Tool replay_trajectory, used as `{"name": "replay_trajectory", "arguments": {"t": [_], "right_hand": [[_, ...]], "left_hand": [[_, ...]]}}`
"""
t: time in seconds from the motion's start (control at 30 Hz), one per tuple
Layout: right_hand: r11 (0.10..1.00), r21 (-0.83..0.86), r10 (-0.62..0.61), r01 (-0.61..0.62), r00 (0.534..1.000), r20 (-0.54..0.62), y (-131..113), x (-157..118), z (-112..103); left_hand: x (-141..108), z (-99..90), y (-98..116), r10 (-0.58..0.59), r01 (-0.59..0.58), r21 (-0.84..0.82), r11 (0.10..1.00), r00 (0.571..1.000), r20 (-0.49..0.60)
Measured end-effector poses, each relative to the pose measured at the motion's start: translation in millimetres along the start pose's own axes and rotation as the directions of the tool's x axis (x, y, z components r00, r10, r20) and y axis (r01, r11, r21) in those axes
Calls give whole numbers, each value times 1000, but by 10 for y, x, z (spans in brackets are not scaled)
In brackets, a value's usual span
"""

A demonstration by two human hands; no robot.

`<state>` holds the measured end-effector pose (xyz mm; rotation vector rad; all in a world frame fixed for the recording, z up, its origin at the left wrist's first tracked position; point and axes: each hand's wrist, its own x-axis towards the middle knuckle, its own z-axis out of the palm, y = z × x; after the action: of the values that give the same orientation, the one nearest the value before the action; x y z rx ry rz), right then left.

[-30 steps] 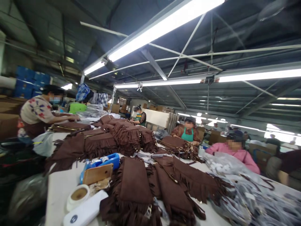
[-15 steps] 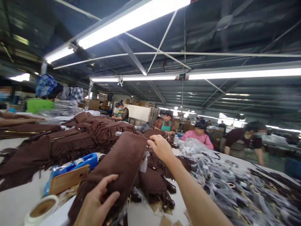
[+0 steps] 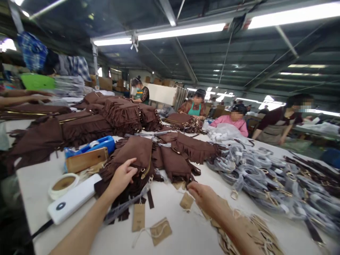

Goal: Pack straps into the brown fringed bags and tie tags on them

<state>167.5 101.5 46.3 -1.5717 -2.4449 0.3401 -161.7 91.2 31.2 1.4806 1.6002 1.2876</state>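
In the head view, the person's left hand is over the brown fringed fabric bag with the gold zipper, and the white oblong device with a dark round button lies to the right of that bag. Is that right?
Not quite: the head view shows the white oblong device to the left of the brown fringed bag, under the left hand.

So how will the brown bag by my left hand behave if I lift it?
The bag will probably sag, since its fringe spreads limply. Its broad, flat body makes rolling unlikely. Its matte surface suggests decent grip.
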Motion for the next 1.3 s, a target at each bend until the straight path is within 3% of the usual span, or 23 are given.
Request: {"name": "replay_trajectory", "arguments": {"t": [0.1,0.13,0.2,0.27,0.3,0.37,0.5,0.63,0.7,0.77,0.87,1.0,1.1,1.2,1.3], "right_hand": [[980,65,-190,186,980,59,-500,-254,394],[931,83,-363,357,929,75,-687,-319,547],[768,82,-640,635,763,92,-1003,-393,811],[709,58,-704,702,703,97,-1170,-394,951],[717,56,-696,695,709,110,-1183,-378,963],[777,65,-628,626,765,145,-1081,-359,896],[910,8,-408,415,891,199,-551,-474,673],[965,-104,-213,242,948,236,38,-706,554],[969,-165,-141,183,961,237,197,-813,474],[968,-218,-76,126,972,223,204,-871,375],[966,-251,-28,59,992,127,-14,-776,278],[976,-186,-117,114,993,-9,-364,-335,379],[973,-167,-161,160,987,9,-412,31,532],[972,-185,-136,142,990,43,-260,224,611],[974,-202,-91,100,994,55,-47,154,559]], "left_hand": [[-63,-10,38,82,-69,127,990,991,-103],[-86,-18,44,117,-94,166,982,984,-136],[-123,-40,47,180,-136,227,964,966,-185],[-138,-61,36,225,-169,257,952,952,-209],[-135,-68,23,244,-183,266,946,946,-215],[-114,-70,-15,279,-213,291,933,937,-211],[-75,-38,-99,344,-275,346,897,926,-157],[-64,-26,-142,401,-322,380,867,904,-148],[-65,-31,-141,432,-341,408,847,888,-154],[-81,-24,-115,465,-369,421,828,873,-148],[-153,40,-18,534,-463,418,782,843,-65],[-308,260,142,580,-651,423,630,757,301],[-379,476,175,473,-713,440,545,695,541],[-347,608,103,327,-655,530,539,743,584],[-246,590,-7,259,-583,573,576,795,548]]}}
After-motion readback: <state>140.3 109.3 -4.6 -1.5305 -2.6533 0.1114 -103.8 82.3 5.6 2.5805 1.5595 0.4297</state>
